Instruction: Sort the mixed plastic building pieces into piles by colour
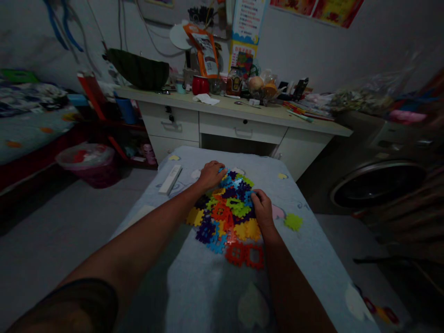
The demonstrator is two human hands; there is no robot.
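A heap of colourful interlocking plastic building tiles [225, 210] lies on the cloth-covered table, in blue, purple, green, yellow and orange. At the heap's far left edge is my left hand [211, 175], its fingers bent and closed round the edge of a blue tile [225, 175]. My right hand [263, 206] is at the heap's right side, pinching another blue tile [248, 198] between thumb and fingers. Two orange window-like tiles [236, 253] lie flat at the near end. Apart from the heap, a lime green tile [293, 222] rests to the right of my right hand.
A narrow white box [170, 180] lies on the pale blue tablecloth [194, 286] at the left. Beyond stands a cluttered white desk [239, 121] with drawers. A lined waste bin [89, 164] is on the floor at left, and a washing machine [371, 162] stands at right.
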